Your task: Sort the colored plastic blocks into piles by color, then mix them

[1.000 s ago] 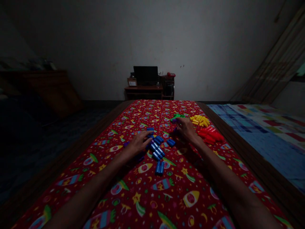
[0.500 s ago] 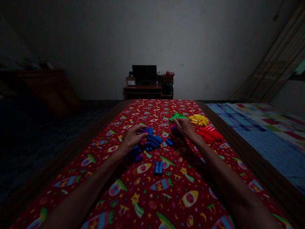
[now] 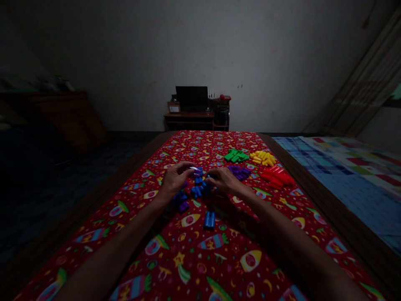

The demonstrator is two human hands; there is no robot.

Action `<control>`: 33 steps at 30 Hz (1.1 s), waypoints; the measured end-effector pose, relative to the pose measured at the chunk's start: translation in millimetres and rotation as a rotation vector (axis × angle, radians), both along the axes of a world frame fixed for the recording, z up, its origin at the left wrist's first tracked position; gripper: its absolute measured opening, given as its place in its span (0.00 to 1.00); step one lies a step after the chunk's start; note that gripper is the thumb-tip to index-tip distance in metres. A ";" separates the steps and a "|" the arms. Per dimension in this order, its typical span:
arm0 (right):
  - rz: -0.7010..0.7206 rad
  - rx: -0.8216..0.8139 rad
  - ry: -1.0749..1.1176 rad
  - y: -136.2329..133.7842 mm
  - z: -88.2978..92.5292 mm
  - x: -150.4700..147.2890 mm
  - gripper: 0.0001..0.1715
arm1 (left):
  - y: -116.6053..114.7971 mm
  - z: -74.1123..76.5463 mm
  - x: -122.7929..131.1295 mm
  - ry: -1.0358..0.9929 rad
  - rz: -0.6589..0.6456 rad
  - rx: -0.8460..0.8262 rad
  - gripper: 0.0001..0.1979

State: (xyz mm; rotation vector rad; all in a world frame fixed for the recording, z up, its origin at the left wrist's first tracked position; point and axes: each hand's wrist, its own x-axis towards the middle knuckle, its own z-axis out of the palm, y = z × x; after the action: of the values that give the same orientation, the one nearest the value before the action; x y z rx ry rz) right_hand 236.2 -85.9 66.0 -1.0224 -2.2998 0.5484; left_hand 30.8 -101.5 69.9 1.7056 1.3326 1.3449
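The left hand (image 3: 173,180) is closed on a small, shiny purple tube (image 3: 197,171). The right hand (image 3: 224,180) is bent over small blue tubes (image 3: 196,192); whether one is gripped cannot be told. Two shiny blue tubes (image 3: 209,220) are set nearer. Farther off, a red tube heap (image 3: 278,177), purple heap (image 3: 239,172), yellow heap (image 3: 263,158) and green heap (image 3: 236,156) are laid on red patterned cloth (image 3: 225,263).

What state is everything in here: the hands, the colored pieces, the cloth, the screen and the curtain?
Left hand: curved, fingertips at a purplish piece; grip unclear
Right hand: fingers bent down at blue pieces; grip unclear
Green pieces: piled
Yellow pieces: piled
Red pieces: piled
Purple pile: partly hidden by the right hand
Blue pair: side by side, apart from the rest
Patterned cloth: spread out
Screen: dark
Curtain: hanging
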 end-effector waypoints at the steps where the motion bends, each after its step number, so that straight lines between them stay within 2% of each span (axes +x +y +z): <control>1: 0.011 -0.013 -0.030 1.3 0.0 2.1 0.11 | 1.5 1.4 -4.3 -0.007 0.025 0.014 0.22; 5: 0.107 -0.028 -0.036 -1.3 -1.2 2.3 0.15 | 4.0 5.6 -12.5 -0.015 0.012 -0.005 0.26; 9: 0.070 -0.006 0.166 -8.5 -2.2 -7.1 0.21 | 2.2 0.6 -1.1 -0.020 -0.211 -0.071 0.27; 11: 0.035 0.002 0.171 -7.8 -1.1 -8.4 0.19 | 3.9 -4.5 2.0 0.026 -0.322 -0.083 0.26; 12: 0.002 0.020 0.144 -5.6 0.3 -6.5 0.19 | 6.1 -7.2 0.6 0.074 -0.333 -0.067 0.25; 13: -0.044 0.048 0.108 -2.5 2.1 -2.6 0.18 | 9.1 -10.1 -3.1 0.141 -0.307 -0.035 0.23; 17: -0.313 0.185 -0.052 15.7 10.7 30.6 0.18 | 24.6 -21.6 -32.4 0.530 -0.057 0.090 0.19; 19: -0.448 0.213 -0.172 23.4 12.8 51.0 0.19 | 30.7 -27.0 -45.8 0.711 -0.048 0.025 0.17; 21: -0.540 0.189 -0.302 27.8 12.5 67.0 0.19 | 34.5 -31.2 -52.8 0.802 -0.108 -0.077 0.15; 23: -0.594 0.133 -0.407 29.2 11.0 76.2 0.18 | 36.3 -33.4 -54.0 0.809 -0.140 -0.135 0.15; 25: -0.617 0.082 -0.469 29.3 9.8 79.6 0.17 | 36.8 -33.3 -52.4 0.779 -0.104 -0.132 0.17; 29: -0.610 0.128 -0.396 29.5 12.9 74.7 0.15 | 34.8 -26.2 -45.9 0.654 0.006 -0.045 0.23; 31: -0.553 0.182 -0.277 26.7 16.1 64.9 0.16 | 30.8 -21.2 -38.4 0.522 -0.021 -0.016 0.26; 33: -0.402 0.163 -0.150 19.1 17.6 48.0 0.19 | 24.1 -17.0 -26.6 0.383 -0.093 -0.002 0.29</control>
State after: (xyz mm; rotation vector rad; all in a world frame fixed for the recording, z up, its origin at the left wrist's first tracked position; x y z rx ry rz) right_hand 284.2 -66.8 83.6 -1.4339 -2.1353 0.1225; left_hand 4.2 -77.4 52.9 2.0700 1.4336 0.9956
